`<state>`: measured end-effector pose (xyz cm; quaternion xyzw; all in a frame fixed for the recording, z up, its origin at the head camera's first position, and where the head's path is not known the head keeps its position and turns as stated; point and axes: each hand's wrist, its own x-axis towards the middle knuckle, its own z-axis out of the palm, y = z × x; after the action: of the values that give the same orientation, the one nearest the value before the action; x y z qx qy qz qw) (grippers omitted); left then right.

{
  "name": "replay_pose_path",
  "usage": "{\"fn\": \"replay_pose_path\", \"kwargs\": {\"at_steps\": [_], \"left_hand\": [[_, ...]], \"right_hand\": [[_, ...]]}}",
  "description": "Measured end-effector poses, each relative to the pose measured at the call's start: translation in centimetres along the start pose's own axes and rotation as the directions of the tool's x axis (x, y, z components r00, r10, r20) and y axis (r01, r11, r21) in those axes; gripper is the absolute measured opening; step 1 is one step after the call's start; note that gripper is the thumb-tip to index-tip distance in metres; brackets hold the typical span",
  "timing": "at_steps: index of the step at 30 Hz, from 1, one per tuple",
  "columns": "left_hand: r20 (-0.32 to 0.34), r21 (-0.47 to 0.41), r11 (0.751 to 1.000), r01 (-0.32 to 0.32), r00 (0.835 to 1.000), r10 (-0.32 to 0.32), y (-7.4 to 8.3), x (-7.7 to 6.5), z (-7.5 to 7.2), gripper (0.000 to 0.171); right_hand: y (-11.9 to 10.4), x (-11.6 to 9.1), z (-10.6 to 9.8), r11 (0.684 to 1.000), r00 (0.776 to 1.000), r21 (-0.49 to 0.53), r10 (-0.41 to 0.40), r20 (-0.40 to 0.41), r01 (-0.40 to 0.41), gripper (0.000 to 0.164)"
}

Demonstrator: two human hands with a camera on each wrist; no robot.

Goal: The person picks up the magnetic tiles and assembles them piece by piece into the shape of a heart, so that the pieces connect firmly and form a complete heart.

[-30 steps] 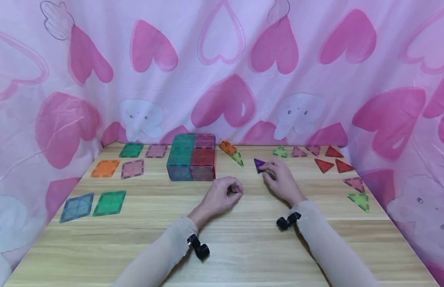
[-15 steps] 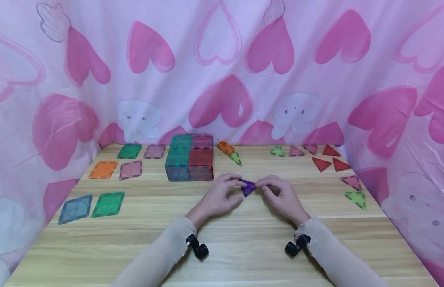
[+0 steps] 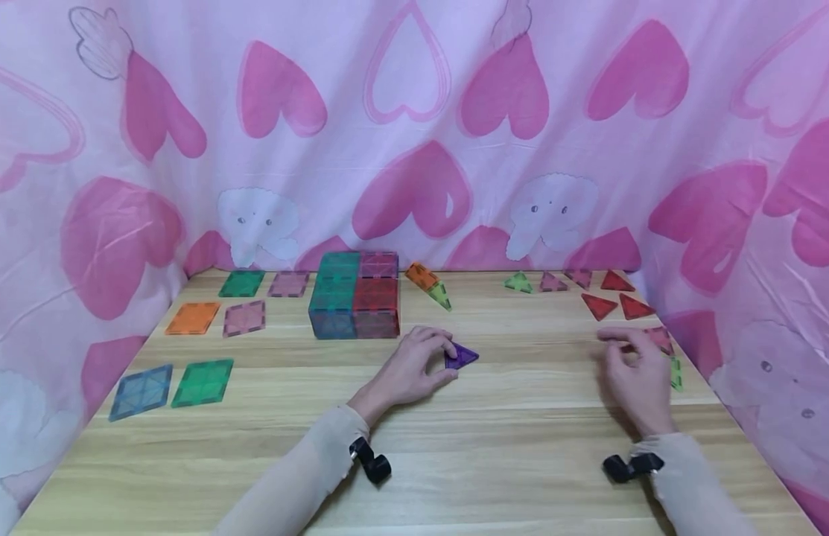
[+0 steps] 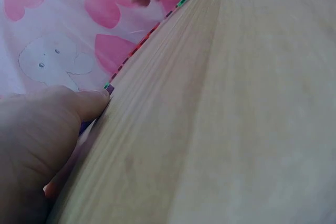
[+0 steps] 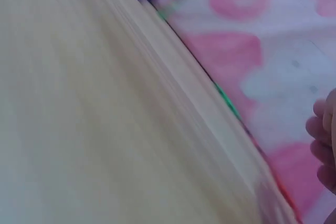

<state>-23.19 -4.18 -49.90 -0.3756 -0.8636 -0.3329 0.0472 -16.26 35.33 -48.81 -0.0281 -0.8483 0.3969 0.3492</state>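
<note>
In the head view, my left hand (image 3: 414, 362) pinches a purple triangular magnetic tile (image 3: 463, 356) between thumb and fingers at the middle of the table. The left wrist view shows the thumb side of that hand (image 4: 47, 135), hiding most of the tile. My right hand (image 3: 638, 376), slightly blurred, hovers at the right, fingers loosely bent and nothing seen in them. It partly covers a pink triangular tile (image 3: 662, 339) and a light green triangular tile (image 3: 676, 374). Only curled fingertips (image 5: 324, 140) of it show in the right wrist view.
A box of green, red and blue magnetic tiles (image 3: 354, 294) stands at the back. Beside it lies an orange and green tile pair (image 3: 427, 283). Square tiles, among them an orange one (image 3: 193, 318), lie left; red triangles (image 3: 598, 306) and other triangles lie back right.
The right hand brought the purple tile toward the left hand, then let go and moved right toward the triangles. The left hand now holds the tile, which has turned.
</note>
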Motion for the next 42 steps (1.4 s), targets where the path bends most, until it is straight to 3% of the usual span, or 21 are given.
{"fn": "replay_pose_path", "kwargs": {"at_steps": [4,7,10,15,21,25,29,33,37,42], "left_hand": [[-0.033,-0.029,1.0,0.009,0.999,-0.01,0.1,0.2,0.0,0.046],[-0.065,-0.08,0.997,0.02,0.998,-0.026,0.1,0.3,0.1,0.06],[-0.1,-0.118,0.992,0.032,0.994,-0.043,0.1,0.3,0.1,0.068],[-0.122,-0.129,0.991,0.045,0.991,-0.061,0.2,0.3,-0.1,0.07],[-0.111,-0.147,0.989,0.025,0.993,-0.042,0.1,0.4,-0.1,0.072],[-0.109,-0.157,0.987,-0.018,0.994,0.001,-0.1,0.3,-0.1,0.068],[-0.1,-0.147,0.989,-0.017,0.995,0.002,-0.2,0.2,-0.1,0.05],[-0.102,-0.152,0.988,-0.02,0.995,0.004,-0.3,0.1,0.0,0.033],[-0.106,-0.149,0.988,-0.046,0.994,0.03,-0.3,0.1,0.0,0.024],[-0.123,-0.141,0.988,-0.057,0.992,0.04,-0.2,0.2,0.1,0.018]], "right_hand": [[1.5,1.1,-3.2,0.981,0.987,-0.161,0.086,-0.133,-0.107,0.026],[2.3,1.9,-5.0,0.945,0.976,-0.257,0.17,-0.138,-0.201,0.03],[2.8,2.2,-6.1,0.894,0.958,-0.35,0.282,-0.045,-0.28,0.048],[2.9,2.2,-6.6,0.833,0.899,-0.449,0.419,0.129,-0.323,0.069],[2.6,2.1,-6.4,0.812,0.876,-0.504,0.441,0.197,-0.296,0.058],[2.4,1.9,-6.4,0.814,0.871,-0.505,0.441,0.217,-0.287,0.053],[2.2,1.9,-6.2,0.831,0.858,-0.482,0.441,0.264,-0.278,0.063],[2.1,1.7,-5.5,0.885,0.885,-0.432,0.334,0.325,-0.175,0.067],[1.7,1.1,-3.7,0.948,0.899,-0.294,0.23,0.373,-0.121,0.055],[0.1,-0.1,-0.4,0.991,0.887,-0.038,0.129,0.444,-0.125,0.035]]}}
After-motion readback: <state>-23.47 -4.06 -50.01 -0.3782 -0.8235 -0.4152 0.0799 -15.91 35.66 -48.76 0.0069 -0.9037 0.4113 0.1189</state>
